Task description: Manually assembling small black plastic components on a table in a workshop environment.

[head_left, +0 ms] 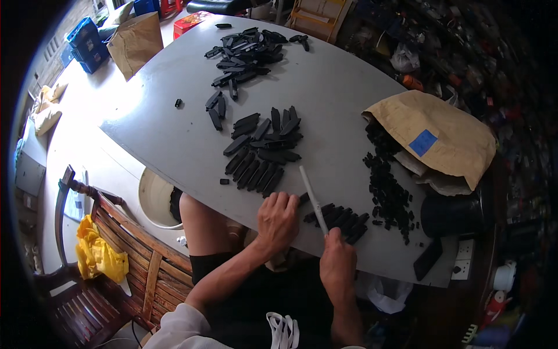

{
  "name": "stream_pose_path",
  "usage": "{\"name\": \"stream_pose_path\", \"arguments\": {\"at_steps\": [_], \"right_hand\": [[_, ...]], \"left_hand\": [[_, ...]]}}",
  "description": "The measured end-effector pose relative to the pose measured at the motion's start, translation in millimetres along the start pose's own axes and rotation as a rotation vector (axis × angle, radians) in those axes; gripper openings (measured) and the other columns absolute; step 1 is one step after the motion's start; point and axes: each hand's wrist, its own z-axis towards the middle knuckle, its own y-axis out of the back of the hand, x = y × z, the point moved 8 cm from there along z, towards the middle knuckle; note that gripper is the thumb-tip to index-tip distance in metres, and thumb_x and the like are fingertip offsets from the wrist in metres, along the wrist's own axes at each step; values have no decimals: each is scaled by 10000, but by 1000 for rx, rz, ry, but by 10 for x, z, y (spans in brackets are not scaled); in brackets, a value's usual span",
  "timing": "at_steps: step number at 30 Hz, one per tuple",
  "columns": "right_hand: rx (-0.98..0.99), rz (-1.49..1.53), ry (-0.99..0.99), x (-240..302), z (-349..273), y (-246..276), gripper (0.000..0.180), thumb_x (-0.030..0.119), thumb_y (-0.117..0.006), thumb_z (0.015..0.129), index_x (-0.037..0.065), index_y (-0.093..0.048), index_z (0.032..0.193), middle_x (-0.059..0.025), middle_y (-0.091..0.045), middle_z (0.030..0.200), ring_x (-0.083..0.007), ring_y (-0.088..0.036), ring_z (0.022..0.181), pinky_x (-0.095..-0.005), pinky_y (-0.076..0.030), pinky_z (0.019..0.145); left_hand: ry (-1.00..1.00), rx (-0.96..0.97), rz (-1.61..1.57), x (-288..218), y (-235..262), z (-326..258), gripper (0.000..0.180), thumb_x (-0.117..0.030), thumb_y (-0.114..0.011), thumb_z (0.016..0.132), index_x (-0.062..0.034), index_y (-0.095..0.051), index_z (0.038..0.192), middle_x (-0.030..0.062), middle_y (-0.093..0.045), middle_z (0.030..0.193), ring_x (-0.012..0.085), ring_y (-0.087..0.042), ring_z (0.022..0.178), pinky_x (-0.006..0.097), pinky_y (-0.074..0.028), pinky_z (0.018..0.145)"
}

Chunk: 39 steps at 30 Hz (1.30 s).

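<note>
My right hand [338, 256] is closed around the lower end of a slim white stick [310, 192], which slants up and to the left over the table. My left hand [278, 221] is curled at the table's near edge, its fingers wrapped round a black plastic part [303, 199] whose end pokes out towards the stick. Just right of the stick lies a row of long black parts [346, 221]. Beyond my left hand, similar black parts [256, 171] lie side by side, with a looser group [273, 136] behind them. My left fingers hide most of the held part.
A larger heap of black parts [247, 52] covers the grey table's [343, 87] far end. Small black pieces [386, 186] spill from a brown paper bag [442, 136] on the right. A dark phone-like slab [428, 258] lies near a power strip [463, 259]. A white bucket [152, 200] stands left, below the table.
</note>
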Motion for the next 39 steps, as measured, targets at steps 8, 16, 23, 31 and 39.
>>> {"name": "stream_pose_path", "arguments": {"at_steps": [8, 16, 23, 31, 39], "right_hand": [[-260, 90, 35, 117, -55, 320, 117, 132, -446, 963, 19, -472, 944, -214, -649, 810, -375, -658, 765, -435, -524, 594], [-34, -73, -33, 16, 63, 181, 122, 122, -409, 979, 34, -488, 946, -210, -634, 779, -357, -658, 788, -443, -514, 669], [-198, 111, 29, 4, 8, 398, 137, 125, -449, 973, 21, -451, 883, -213, -599, 742, -396, -622, 708, -460, -465, 567], [-126, 97, 20, -60, -38, 238, 144, 129, -453, 977, 26, -456, 877, -204, -591, 723, -373, -626, 668, -431, -472, 538], [-3, 32, 73, 25, -17, 19, 172, 162, -453, 974, 15, -476, 888, -233, -618, 776, -421, -616, 745, -470, -470, 611]], "left_hand": [[23, 28, -137, 37, -77, -40, 254, -27, -660, 696, -35, -553, 926, 120, -474, 846, 295, -514, 792, 396, -434, 663], [36, 37, -144, 40, -58, -47, 217, -37, -660, 704, -30, -554, 894, 121, -474, 850, 300, -516, 800, 398, -435, 670], [-69, 166, -286, -226, -229, -27, 260, -125, -675, 735, -37, -590, 965, 133, -473, 877, 299, -508, 829, 393, -438, 681], [113, -58, 236, 291, 215, 193, 179, -52, -610, 698, -43, -534, 860, 119, -451, 855, 273, -472, 811, 357, -374, 683], [2, -6, -48, 103, 51, 19, 229, -25, -629, 689, -39, -538, 899, 123, -495, 856, 304, -500, 784, 391, -428, 670]]}}
